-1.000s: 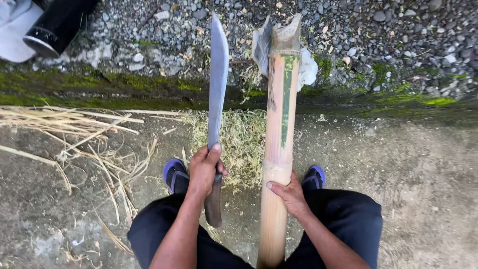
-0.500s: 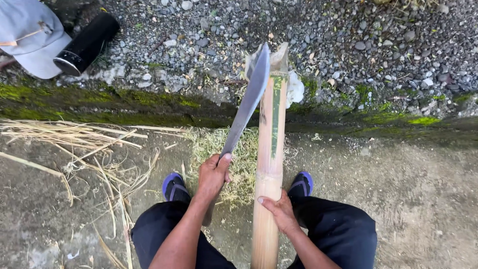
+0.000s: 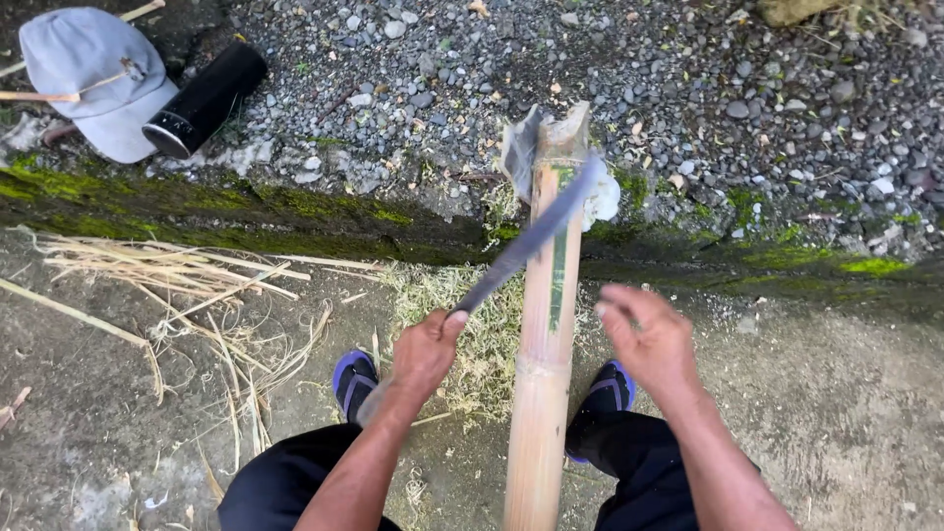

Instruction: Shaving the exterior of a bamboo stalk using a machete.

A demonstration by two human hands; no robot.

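Note:
A long pale bamboo pole [image 3: 539,374] runs away from me between my legs, its far end resting on the mossy curb. My left hand [image 3: 425,351] grips the handle of a long machete [image 3: 531,241], whose blade lies slanted across the pole's upper part, over a green strip of skin. To the right of the pole my right hand [image 3: 649,339] hovers off it, fingers loosely spread and blurred. Blue sandals [image 3: 352,379] show on both sides of the pole.
Dry bamboo strips and shavings [image 3: 187,285] lie on the concrete to the left and under the pole. A mossy curb [image 3: 295,211] borders gravel beyond. A grey cap [image 3: 88,74] and a black cylinder bottle [image 3: 205,98] lie on the gravel at top left.
The machete has swung down from upright to lie across the pole's top. My right hand has let go of the pole and moved right.

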